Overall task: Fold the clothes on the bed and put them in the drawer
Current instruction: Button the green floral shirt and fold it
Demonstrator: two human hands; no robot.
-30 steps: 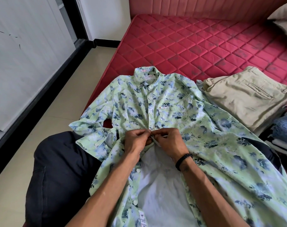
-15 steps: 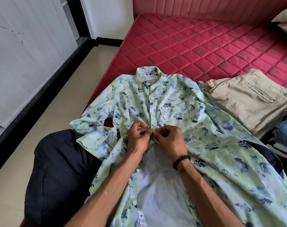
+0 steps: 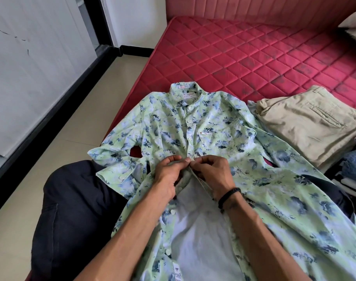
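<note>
A green floral shirt (image 3: 213,126) lay face up at the near left edge of the red mattress (image 3: 244,53), its collar toward the headboard and its hem over the person's lap. The left hand (image 3: 169,175) and right hand (image 3: 211,173) met at the placket, each pinching one front edge, apparently at a button, though the fingers hid it. Below them the shirt gaped open. Folded beige trousers (image 3: 307,122) topped a stack of clothes at the mattress's right edge.

Buttoning a floral shirt on the bed

The left hand (image 3: 169,177) and right hand (image 3: 212,174) pinch the green shirt's (image 3: 209,126) placket; folded khaki trousers (image 3: 307,122) lie beside it.
</note>
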